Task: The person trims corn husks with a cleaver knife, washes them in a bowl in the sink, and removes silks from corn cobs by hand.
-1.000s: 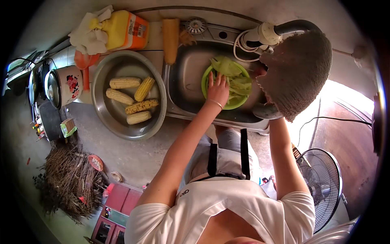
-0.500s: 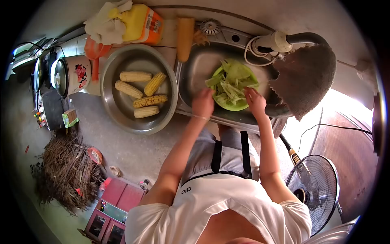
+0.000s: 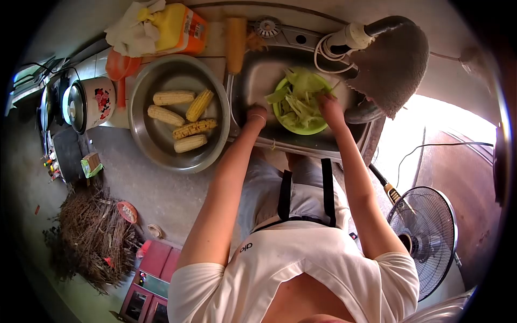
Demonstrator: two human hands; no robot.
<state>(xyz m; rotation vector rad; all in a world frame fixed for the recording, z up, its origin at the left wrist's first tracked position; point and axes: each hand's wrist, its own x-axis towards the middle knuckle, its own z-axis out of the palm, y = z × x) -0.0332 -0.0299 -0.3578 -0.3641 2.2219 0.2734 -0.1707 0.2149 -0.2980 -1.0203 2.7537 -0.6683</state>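
A light green bowl piled with pale green corn husks stands in the metal sink. At the bowl's right side, my right hand has its fingers curled in on the husks by the rim. My left hand is down inside the sink near its left wall, apart from the bowl; its fingers are hidden in shadow. Left of the sink, a large metal basin holds several husked corn cobs.
A grey cloth-like sheet hangs around the dark pipe at the sink's right. Behind are a yellow-orange jug and a brownish-yellow cylinder. A red ladle and a flowered pot stand left; a fan is at lower right.
My left hand has moved away from the bowl, left and down into the sink. My right hand has moved further in over the husks. The whole view has shifted slightly.
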